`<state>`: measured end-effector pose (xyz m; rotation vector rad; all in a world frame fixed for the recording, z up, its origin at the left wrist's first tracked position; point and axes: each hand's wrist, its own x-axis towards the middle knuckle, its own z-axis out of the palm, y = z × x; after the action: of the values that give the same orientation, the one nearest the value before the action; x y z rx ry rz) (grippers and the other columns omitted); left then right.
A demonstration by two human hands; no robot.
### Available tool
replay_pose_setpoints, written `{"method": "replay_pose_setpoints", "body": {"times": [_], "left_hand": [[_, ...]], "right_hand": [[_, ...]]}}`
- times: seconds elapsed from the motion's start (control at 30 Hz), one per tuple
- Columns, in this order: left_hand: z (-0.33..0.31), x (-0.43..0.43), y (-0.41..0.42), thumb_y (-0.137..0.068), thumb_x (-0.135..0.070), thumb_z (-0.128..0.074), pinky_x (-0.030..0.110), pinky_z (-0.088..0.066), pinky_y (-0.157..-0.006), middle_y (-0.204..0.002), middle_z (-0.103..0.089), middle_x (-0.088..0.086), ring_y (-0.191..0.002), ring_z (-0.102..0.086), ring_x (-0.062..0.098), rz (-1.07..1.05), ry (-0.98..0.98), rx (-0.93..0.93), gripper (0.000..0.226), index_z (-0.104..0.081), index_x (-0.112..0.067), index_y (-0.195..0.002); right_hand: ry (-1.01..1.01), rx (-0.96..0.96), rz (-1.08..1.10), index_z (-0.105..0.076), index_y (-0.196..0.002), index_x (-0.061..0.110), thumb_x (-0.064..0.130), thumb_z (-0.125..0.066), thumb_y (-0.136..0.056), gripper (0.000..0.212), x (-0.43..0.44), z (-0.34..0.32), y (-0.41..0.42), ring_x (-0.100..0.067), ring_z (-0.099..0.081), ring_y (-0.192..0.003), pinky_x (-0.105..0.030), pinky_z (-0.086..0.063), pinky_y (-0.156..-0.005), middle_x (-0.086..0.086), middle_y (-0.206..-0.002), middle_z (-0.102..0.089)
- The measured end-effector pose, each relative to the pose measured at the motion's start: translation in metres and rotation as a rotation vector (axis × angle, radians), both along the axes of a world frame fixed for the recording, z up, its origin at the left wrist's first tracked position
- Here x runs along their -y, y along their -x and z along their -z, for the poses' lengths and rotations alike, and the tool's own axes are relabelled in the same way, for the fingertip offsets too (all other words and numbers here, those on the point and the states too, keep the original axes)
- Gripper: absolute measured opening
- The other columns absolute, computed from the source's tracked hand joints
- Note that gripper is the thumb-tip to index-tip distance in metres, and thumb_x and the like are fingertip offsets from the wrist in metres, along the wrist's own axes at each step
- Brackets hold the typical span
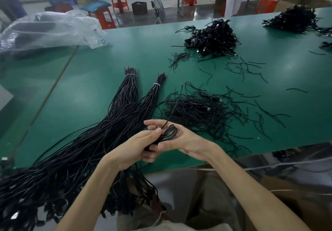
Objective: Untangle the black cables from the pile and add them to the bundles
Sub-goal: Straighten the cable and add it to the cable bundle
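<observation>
A coiled black cable (169, 132) sits between my two hands above the near edge of the green table (89, 90). My left hand (136, 148) grips the coil's lower part with thumb on top. My right hand (177, 137) cradles the loops, fingers partly curled around them, and one free end (175, 104) rises away toward the pile. The loose tangled pile (203, 112) lies just beyond my hands. Two long bundles (129, 90), each tied near the tip with a white band, lie to the left and trail off the table edge toward me.
A denser heap of coiled cables (212, 38) sits at the middle back, another heap (292, 18) at the far right. Short black ties (246, 68) are scattered around. A clear plastic bag (48, 29) lies at the back left. Red stools (106, 18) stand beyond the table.
</observation>
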<state>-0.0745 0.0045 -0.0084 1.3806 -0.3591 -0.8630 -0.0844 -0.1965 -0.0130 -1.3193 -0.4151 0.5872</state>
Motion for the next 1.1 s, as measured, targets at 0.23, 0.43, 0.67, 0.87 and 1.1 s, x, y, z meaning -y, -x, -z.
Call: {"method": "replay_pose_setpoints", "body": {"times": [0.23, 0.43, 0.67, 0.87, 1.1], "left_hand": [[0.0, -0.006, -0.002, -0.107, -0.05, -0.044, 0.022, -0.028, -0.052, -0.073, -0.03, -0.002, -0.058, -0.023, 0.015, -0.079, -0.002, 0.034, 0.038, -0.068, -0.02, -0.109], [-0.001, -0.001, 0.001, -0.11, -0.046, -0.041, 0.021, -0.031, -0.054, -0.075, -0.033, -0.002, -0.061, -0.023, 0.015, -0.156, 0.012, 0.075, 0.042, -0.064, -0.03, -0.079], [0.009, 0.009, 0.003, -0.104, -0.055, -0.044, 0.022, -0.027, -0.049, -0.071, -0.029, -0.003, -0.055, -0.023, 0.013, -0.304, 0.002, 0.074, 0.044, -0.063, -0.023, -0.08], [0.01, 0.026, 0.011, -0.108, -0.054, -0.038, 0.019, -0.025, -0.043, -0.064, -0.027, -0.008, -0.051, -0.023, 0.008, -0.491, -0.12, 0.152, 0.051, -0.053, -0.032, -0.064], [0.01, 0.029, 0.011, -0.111, -0.043, -0.035, 0.025, -0.034, -0.046, -0.051, -0.048, -0.003, -0.044, -0.042, 0.012, -0.522, -0.408, 0.473, 0.058, -0.061, -0.016, -0.066]], "right_hand": [[0.176, 0.107, 0.214, -0.069, -0.128, 0.02, 0.021, -0.079, -0.091, 0.039, 0.001, 0.003, 0.002, -0.017, -0.062, -0.123, -0.039, -0.043, -0.113, -0.001, -0.125, -0.072], [0.2, 0.183, 0.379, -0.073, -0.116, 0.017, 0.021, -0.078, -0.092, 0.025, -0.003, 0.004, 0.004, -0.012, -0.068, -0.108, -0.037, -0.052, -0.099, 0.002, -0.111, -0.076], [0.454, 0.386, 0.512, -0.074, -0.107, 0.016, 0.028, -0.074, -0.094, 0.018, -0.013, 0.002, 0.008, -0.013, -0.067, -0.098, -0.039, -0.055, -0.088, 0.001, -0.102, -0.07], [0.519, 0.433, 0.63, -0.067, -0.084, 0.011, 0.016, -0.074, -0.094, 0.013, -0.019, 0.004, 0.009, -0.008, -0.058, -0.082, -0.017, -0.043, -0.074, 0.003, -0.087, -0.063], [0.657, 0.554, 0.718, -0.064, -0.085, 0.014, 0.019, -0.065, -0.1, 0.017, -0.02, 0.012, 0.015, -0.01, -0.057, -0.078, -0.025, -0.048, -0.072, 0.007, -0.089, -0.059]]}}
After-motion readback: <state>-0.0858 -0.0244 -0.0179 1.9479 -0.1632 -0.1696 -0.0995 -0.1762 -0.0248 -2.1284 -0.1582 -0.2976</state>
